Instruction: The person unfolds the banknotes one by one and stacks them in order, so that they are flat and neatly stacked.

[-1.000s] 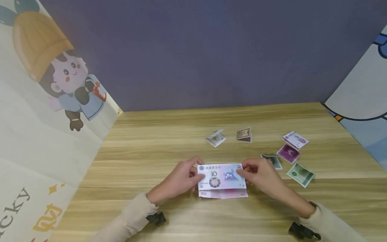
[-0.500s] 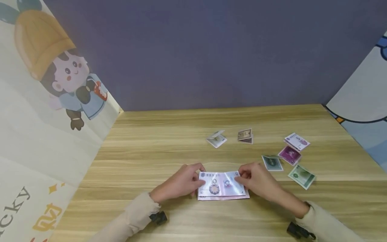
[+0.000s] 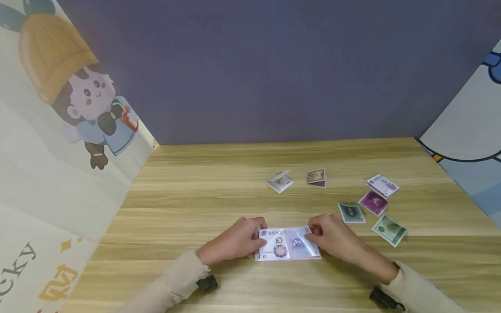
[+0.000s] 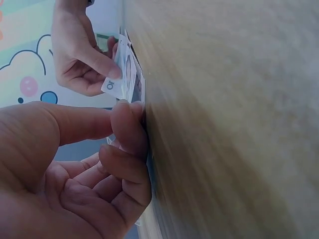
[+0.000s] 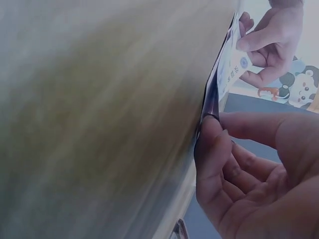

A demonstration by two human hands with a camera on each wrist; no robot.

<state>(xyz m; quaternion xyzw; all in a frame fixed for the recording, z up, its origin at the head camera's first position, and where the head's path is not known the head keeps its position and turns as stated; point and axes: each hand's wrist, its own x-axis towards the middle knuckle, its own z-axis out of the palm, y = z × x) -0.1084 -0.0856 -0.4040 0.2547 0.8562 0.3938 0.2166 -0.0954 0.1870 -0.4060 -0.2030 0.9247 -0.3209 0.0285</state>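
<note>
Pinching its opposite ends, both hands (image 3: 235, 240) (image 3: 337, 238) hold the "10" note (image 3: 287, 243) between them.

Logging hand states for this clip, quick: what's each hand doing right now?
Left hand: closed, pinching the left end of the 10 note.
Right hand: closed, pinching its right end.
</note>
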